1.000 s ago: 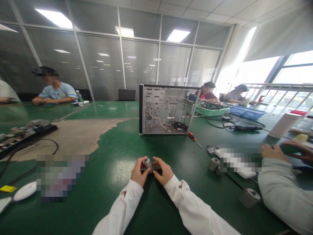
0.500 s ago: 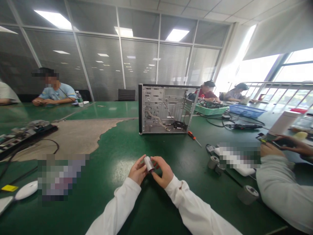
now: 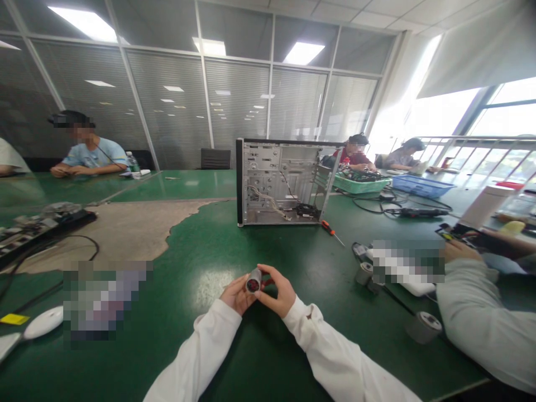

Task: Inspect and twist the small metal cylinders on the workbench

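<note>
We are missing part of our left hand (image 3: 235, 297) behind the metal cylinder (image 3: 254, 274), finding its red innards (image 3: 253, 286) too small to identify, and seeing a co-worker's grey sleeve (image 3: 481, 318) cut by the right edge

The green table (image 3: 288, 245) is lying open from the left hand (image 3: 238, 295) and right hand (image 3: 278, 293) to the foot of the computer case (image 3: 285, 187), which is blocking the way straight to the far edge. Toward the right edge, a screwdriver (image 3: 329, 228), metal cylinders (image 3: 424, 328) and a neighbour's sleeve (image 3: 481, 318) are crowding the path, while leftward a passage is running between the left hand and a blurred item (image 3: 111, 301).
</note>
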Tool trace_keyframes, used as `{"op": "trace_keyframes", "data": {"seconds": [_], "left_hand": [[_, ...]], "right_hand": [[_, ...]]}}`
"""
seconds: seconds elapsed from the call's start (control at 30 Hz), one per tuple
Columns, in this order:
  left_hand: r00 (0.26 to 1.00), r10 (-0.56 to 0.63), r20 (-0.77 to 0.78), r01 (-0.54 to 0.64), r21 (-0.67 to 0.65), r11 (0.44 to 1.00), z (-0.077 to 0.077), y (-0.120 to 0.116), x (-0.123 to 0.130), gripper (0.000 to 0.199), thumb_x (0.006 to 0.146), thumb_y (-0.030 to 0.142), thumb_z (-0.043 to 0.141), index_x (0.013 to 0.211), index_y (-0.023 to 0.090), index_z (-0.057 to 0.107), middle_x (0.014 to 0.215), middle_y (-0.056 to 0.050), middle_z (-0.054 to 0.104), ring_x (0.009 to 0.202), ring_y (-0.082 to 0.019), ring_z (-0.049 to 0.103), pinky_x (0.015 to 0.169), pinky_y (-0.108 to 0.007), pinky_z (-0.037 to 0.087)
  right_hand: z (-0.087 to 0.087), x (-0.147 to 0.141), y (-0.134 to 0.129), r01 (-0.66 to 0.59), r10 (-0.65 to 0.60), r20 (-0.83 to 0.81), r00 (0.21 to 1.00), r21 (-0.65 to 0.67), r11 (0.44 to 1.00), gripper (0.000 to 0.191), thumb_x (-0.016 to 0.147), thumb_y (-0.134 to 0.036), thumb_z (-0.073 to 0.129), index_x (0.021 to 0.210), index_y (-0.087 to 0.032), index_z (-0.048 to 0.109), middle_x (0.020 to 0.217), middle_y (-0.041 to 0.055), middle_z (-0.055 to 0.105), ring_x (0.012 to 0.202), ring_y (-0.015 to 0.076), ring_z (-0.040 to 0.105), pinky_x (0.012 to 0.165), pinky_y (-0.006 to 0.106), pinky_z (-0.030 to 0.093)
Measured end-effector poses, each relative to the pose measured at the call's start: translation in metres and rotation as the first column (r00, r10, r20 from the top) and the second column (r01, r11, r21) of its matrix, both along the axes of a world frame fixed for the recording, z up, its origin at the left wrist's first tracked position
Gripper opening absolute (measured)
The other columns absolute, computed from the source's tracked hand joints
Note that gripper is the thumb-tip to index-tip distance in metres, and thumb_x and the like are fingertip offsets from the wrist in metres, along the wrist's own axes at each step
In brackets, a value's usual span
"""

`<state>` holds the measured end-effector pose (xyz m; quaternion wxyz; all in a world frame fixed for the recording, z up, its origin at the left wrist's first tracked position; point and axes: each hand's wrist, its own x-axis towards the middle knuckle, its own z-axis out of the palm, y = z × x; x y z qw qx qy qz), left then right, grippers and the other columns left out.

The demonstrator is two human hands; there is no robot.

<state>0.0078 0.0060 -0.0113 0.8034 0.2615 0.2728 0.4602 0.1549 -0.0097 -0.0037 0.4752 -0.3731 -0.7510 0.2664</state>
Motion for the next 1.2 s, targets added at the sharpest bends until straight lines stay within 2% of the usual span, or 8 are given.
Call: {"op": "trace_keyframes", "data": {"seconds": [0.17, 0.3, 0.43, 0.6, 0.8, 1.0, 1.1, 1.2], "left_hand": [[0.999, 0.02, -0.041, -0.024, -0.081, 0.996, -0.004, 0.002, 0.002, 0.024, 0.075, 0.027, 0.051, 0.089, 0.007, 0.054, 0.064, -0.006, 0.064, 0.055, -0.012, 0.061, 0.058, -0.022, 0.049], [0.998, 0.005, -0.065, -0.013, -0.12, 0.993, -0.003, 0.003, 0.003, 0.028, 0.075, 0.031, 0.05, 0.09, 0.008, 0.054, 0.067, -0.007, 0.065, 0.057, -0.013, 0.062, 0.057, -0.023, 0.05], [0.995, 0.009, -0.1, -0.022, -0.133, 0.991, 0.001, 0.002, 0.003, 0.026, 0.076, 0.032, 0.05, 0.084, 0.007, 0.055, 0.061, -0.007, 0.064, 0.052, -0.011, 0.061, 0.053, -0.02, 0.05], [0.985, -0.05, -0.162, 0.028, -0.138, 0.99, 0.002, 0.0, 0.004, 0.029, 0.075, 0.034, 0.05, 0.084, 0.006, 0.054, 0.055, -0.006, 0.063, 0.048, -0.012, 0.06, 0.047, -0.018, 0.048], [0.977, -0.101, -0.187, 0.067, -0.18, 0.981, 0.003, -0.001, 0.006, 0.032, 0.078, 0.036, 0.045, 0.077, 0.005, 0.055, 0.052, -0.006, 0.061, 0.045, -0.011, 0.059, 0.043, -0.017, 0.046], [0.994, -0.068, -0.08, 0.052, -0.187, 0.981, 0.005, -0.004, 0.003, 0.02, 0.077, 0.025, 0.048, 0.073, 0.007, 0.053, 0.067, -0.011, 0.065, 0.065, -0.015, 0.063, 0.062, -0.022, 0.048], [0.997, -0.074, -0.01, 0.073, -0.098, 0.992, 0.003, -0.003, 0.0, 0.016, 0.073, 0.021, 0.053, 0.081, 0.006, 0.053, 0.081, -0.014, 0.065, 0.082, -0.02, 0.061, 0.075, -0.028, 0.045], [0.999, -0.041, -0.015, 0.041, 0.037, 0.998, -0.002, -0.001, -0.001, 0.03, 0.064, 0.019, 0.062, 0.091, 0.01, 0.052, 0.092, -0.012, 0.063, 0.091, -0.023, 0.057, 0.083, -0.033, 0.04]], "right_hand": [[-0.006, -0.002, 0.003, -0.039, 0.032, -0.073, 0.997, -0.101, 0.994, 0.048, 0.067, -0.026, 0.055, 0.113, -0.023, 0.04, 0.098, 0.0037, 0.053, 0.085, 0.0151, 0.052, 0.068, 0.028, 0.048], [-0.006, -0.003, 0.004, -0.055, 0.043, -0.107, 0.993, -0.11, 0.992, 0.044, 0.07, -0.026, 0.053, 0.113, -0.024, 0.041, 0.103, 0.0041, 0.051, 0.089, 0.0154, 0.051, 0.067, 0.026, 0.047], [0.001, -0.002, 0.0, -0.035, 0.032, -0.105, 0.994, -0.035, 0.999, 0.042, 0.071, -0.023, 0.05, 0.112, -0.024, 0.042, 0.111, 0.005, 0.046, 0.093, 0.0159, 0.049, 0.07, 0.026, 0.046], [0.01, 0.001, -0.004, -0.026, 0.032, -0.066, 0.997, 0.086, 0.996, 0.037, 0.072, -0.02, 0.047, 0.109, -0.022, 0.045, 0.101, 0.0049, 0.053, 0.09, 0.0162, 0.049, 0.073, 0.028, 0.044], [0.004, 0.002, 0.0, 0.095, -0.083, -0.105, 0.991, 0.121, 0.988, 0.039, 0.072, -0.02, 0.048, 0.111, -0.022, 0.043, 0.097, 0.0052, 0.053, 0.081, 0.0149, 0.052, 0.066, 0.026, 0.046], [-0.002, 0.004, 0.009, 0.232, -0.219, -0.177, 0.96, 0.06, 0.971, 0.034, 0.074, -0.025, 0.047, 0.107, -0.019, 0.047, 0.094, 0.0054, 0.056, 0.078, 0.0139, 0.054, 0.065, 0.025, 0.046], [-0.007, 0.006, 0.016, 0.31, -0.301, -0.231, 0.925, 0.003, 0.951, 0.029, 0.072, -0.029, 0.049, 0.099, -0.018, 0.051, 0.087, 0.0046, 0.058, 0.074, 0.0135, 0.055, 0.062, 0.024, 0.046], [-0.013, 0.007, 0.022, 0.334, -0.349, -0.284, 0.893, -0.099, 0.937, 0.026, 0.067, -0.032, 0.054, 0.089, -0.017, 0.051, 0.078, 0.0032, 0.059, 0.067, 0.0129, 0.055, 0.06, 0.024, 0.046]]}}
